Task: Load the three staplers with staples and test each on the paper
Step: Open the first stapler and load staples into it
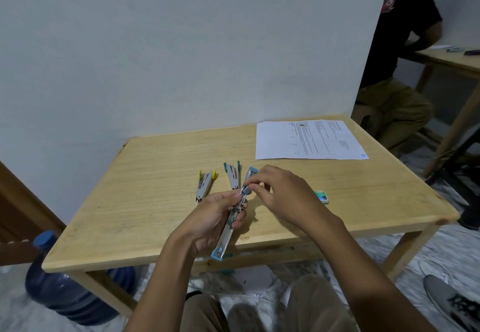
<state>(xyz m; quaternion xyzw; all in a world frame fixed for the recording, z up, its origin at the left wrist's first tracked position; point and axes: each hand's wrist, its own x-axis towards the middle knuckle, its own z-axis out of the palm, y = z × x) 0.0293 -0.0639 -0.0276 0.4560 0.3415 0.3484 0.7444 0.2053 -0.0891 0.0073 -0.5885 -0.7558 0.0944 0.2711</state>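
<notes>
Left hand point(215, 214) grips the blue stapler point(225, 238), swung wide open, over the near side of the wooden table point(155, 175). Right hand point(280, 196) pinches a grey bit near its middle. Yellow stapler point(205, 183) and green stapler point(232, 174) lie open just beyond, side by side. Printed paper point(309, 140) sits at the far right, with a small staple box point(321, 196) near the right hand.

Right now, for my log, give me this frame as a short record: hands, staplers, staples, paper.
left hand: grips the blue stapler, opened flat, around its middle
right hand: fingers pinch a small grey part on that stapler's far half
yellow stapler: on the table, hinged open, untouched
green stapler: on the table, hinged open, right of the yellow one
staple box: on the table, right of both hands
paper: flat, table's far right corner
loaded: cannot tell
</notes>
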